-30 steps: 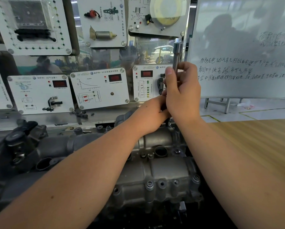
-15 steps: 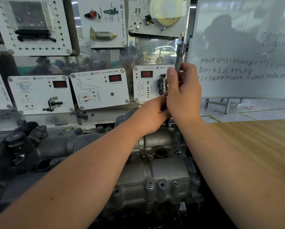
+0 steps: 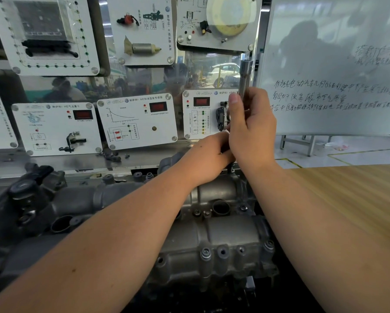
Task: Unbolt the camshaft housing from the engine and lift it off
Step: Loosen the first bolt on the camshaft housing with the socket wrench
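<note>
A single wide-angle head camera looks forward and slightly down from the person's own standpoint — both forearms run in from the bottom edge to the left hand (image 3: 208, 154) and right hand (image 3: 250, 129) near mid-frame. It sits close above the camshaft housing (image 3: 221, 240), which fills the lower centre. Farther off it faces the sensor display panels (image 3: 137, 120) and whiteboard (image 3: 338, 64) — lines bow toward the edges.

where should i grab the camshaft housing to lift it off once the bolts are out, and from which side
Probably by its two long edges, one hand on each, coming from above. The camshaft housing is a long ribbed casting lying flat on the engine, and the bolt-boss lip along its near edge looks like a firm hold. For now both hands are busy: the right hand grips the socket wrench upright, the left hand beneath it.
</note>
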`<state>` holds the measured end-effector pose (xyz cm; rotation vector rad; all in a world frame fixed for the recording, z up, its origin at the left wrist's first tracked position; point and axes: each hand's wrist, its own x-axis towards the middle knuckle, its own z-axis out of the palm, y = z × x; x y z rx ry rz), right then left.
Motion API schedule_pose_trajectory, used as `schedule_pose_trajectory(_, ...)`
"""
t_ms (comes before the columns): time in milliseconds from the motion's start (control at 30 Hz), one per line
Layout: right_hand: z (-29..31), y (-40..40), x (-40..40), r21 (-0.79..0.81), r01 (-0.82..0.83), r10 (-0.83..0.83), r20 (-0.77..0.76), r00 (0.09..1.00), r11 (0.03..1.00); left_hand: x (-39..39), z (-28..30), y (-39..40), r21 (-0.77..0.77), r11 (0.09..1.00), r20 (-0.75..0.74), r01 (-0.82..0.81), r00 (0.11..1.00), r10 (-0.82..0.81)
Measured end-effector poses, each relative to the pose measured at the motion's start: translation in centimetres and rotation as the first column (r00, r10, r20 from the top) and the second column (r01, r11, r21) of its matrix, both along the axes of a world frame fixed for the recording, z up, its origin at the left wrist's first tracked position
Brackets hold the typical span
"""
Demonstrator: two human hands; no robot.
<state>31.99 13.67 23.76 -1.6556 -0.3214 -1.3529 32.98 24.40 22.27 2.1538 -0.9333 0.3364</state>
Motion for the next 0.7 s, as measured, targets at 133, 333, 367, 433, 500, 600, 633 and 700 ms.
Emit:
schedule_pose_trajectory(133,0.02,0.22,-0.05,-0.038,0.031,-0.031,-0.018,0.999,0.999,0.22,-0.17,0.06,0.006,1.000,-0.013,0.001,1.000,-0.001)
schedule_pose_trajectory(333,-0.13,-0.04,0.28,0.046,-0.053,0.054,-0.018,0.998,0.998,0.00,0.17,-0.03,0.007,1.000,0.008,-0.009,1.000,0.009)
schedule_pose_trajectory(367,-0.15,-0.10,0.30,0.046,-0.053,0.054,-0.015,0.998,0.997,-0.04,0.17,-0.02,0.006,1.000,0.006,-0.013,1.000,0.013)
schedule_pose_trajectory(433,-0.16,-0.14,0.25,0.021,-0.043,0.043,-0.014,0.999,0.999,-0.08,0.13,0.01,0.002,1.000,0.005,-0.012,1.000,0.012)
schedule_pose_trajectory(500,-0.06,-0.09,0.18,0.001,-0.021,0.021,-0.011,1.000,1.000,0.06,0.02,0.07,0.002,1.000,0.007,-0.008,1.000,0.008)
schedule_pose_trajectory(600,0.04,0.10,0.07,0.001,-0.002,0.002,-0.025,1.000,1.000,0.26,-0.15,0.09,0.014,1.000,0.001,0.008,1.000,-0.008)
schedule_pose_trajectory(633,0.03,0.16,0.04,0.006,-0.010,0.010,-0.029,1.000,1.000,0.29,-0.16,0.06,0.013,1.000,0.000,0.007,1.000,-0.007)
schedule_pose_trajectory(700,-0.06,0.13,0.11,0.016,-0.032,0.032,-0.030,0.999,0.999,0.29,-0.13,0.00,0.005,1.000,0.003,-0.001,1.000,0.001)
